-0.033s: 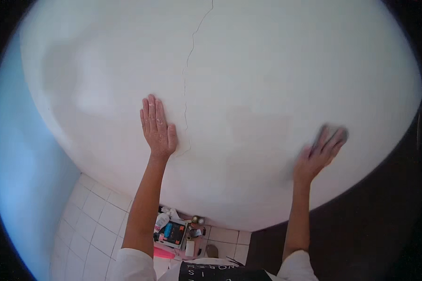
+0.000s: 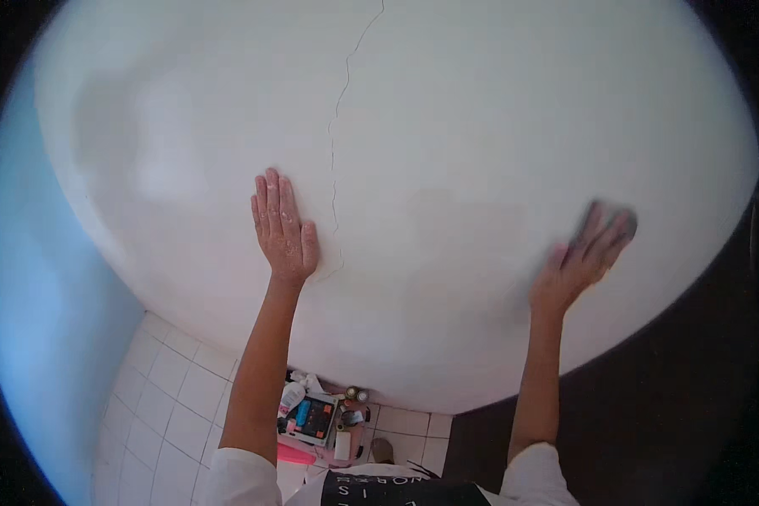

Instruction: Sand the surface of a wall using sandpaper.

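Flat against the pale wall (image 2: 447, 143) lies my left hand (image 2: 284, 232), fingers stretched out and close together, whitish dust on its skin. It holds nothing. A thin, jagged crack (image 2: 335, 202) runs down the wall just right of it. Farther right, my right hand (image 2: 584, 257) presses a dark grey sanding pad (image 2: 631, 223) to the wall under its fingers. Motion smears the pad and fingertips, and the hand covers most of the pad, so its exact make is unclear. A faint darker patch (image 2: 472, 232) shows on the wall between the hands.
Below the wall, several items crowd a small stand (image 2: 364, 434), including a black-and-orange case (image 2: 316, 417), a white bottle (image 2: 292, 396) and small round containers (image 2: 357, 394). White floor tiles (image 2: 173, 396) spread left, beside a bluish wall (image 2: 34, 278). A dark surface (image 2: 649, 405) borders the right.
My right hand has slid slightly up and to the right along the wall with the sanding pad. My left hand stays in place.
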The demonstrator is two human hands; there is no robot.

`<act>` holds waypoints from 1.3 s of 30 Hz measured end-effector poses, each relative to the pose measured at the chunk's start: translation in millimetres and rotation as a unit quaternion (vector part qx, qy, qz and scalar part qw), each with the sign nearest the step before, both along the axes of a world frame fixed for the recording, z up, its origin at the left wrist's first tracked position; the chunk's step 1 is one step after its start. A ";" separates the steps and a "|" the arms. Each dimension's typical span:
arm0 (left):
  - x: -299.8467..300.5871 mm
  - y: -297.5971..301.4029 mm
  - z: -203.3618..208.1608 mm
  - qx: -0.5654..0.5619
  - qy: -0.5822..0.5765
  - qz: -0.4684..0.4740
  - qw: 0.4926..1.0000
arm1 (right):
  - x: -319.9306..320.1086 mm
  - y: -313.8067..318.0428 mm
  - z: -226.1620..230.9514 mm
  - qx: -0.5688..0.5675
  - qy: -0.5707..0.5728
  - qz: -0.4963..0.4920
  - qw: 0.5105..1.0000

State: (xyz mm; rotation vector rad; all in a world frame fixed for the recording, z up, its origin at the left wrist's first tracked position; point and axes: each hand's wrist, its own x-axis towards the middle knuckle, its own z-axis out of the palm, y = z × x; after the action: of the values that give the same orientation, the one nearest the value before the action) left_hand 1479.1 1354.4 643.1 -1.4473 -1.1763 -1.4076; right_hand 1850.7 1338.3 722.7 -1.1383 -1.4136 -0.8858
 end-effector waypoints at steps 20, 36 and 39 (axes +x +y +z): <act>25.5 -29.5 12.7 -0.030 -0.018 -0.014 0.999 | 10.5 -28.8 50.8 -0.008 -0.021 -0.107 0.994; 80.5 -61.4 16.8 -0.081 -0.016 -0.062 0.995 | 74.7 -230.5 -352.3 -0.519 -0.197 -0.022 0.831; 112.0 -69.7 24.8 -0.102 0.065 -0.064 0.991 | 92.7 -348.7 -460.2 -0.652 -0.079 -0.085 0.749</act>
State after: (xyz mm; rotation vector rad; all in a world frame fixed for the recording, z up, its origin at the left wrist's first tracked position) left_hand 1591.1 1284.6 667.9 -1.7570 -1.1882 -1.2846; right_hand 1943.4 989.6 262.6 -2.2665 -2.1488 0.0789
